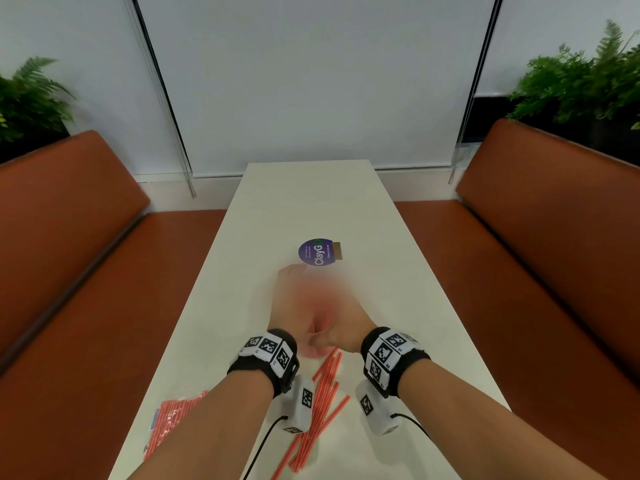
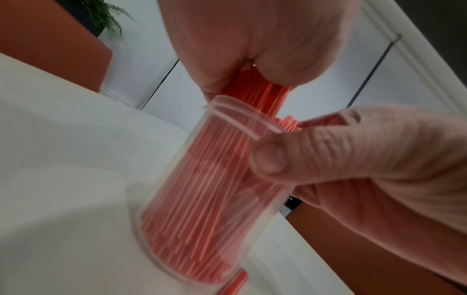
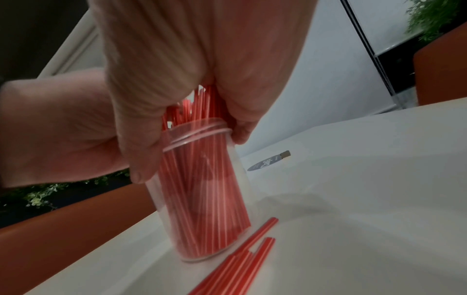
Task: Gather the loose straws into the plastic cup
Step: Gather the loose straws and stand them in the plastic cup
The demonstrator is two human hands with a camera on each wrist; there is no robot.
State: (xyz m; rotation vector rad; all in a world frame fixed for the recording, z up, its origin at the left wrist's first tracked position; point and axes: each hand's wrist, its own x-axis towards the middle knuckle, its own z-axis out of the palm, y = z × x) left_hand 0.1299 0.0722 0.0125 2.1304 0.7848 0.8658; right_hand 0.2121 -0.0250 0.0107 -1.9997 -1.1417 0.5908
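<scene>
I see both forearms reaching forward, wrists close together. My left hand (image 2: 366,163) curls around something held upright, thumb pressed flat — my right hand (image 3: 177,65) clamps from above, though blur smears both, I think.

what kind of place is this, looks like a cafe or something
Probably a cafe or canteen booth. A long white table runs between two orange padded benches, with potted ferns behind them, and a round printed sticker sits on the tabletop.
</scene>
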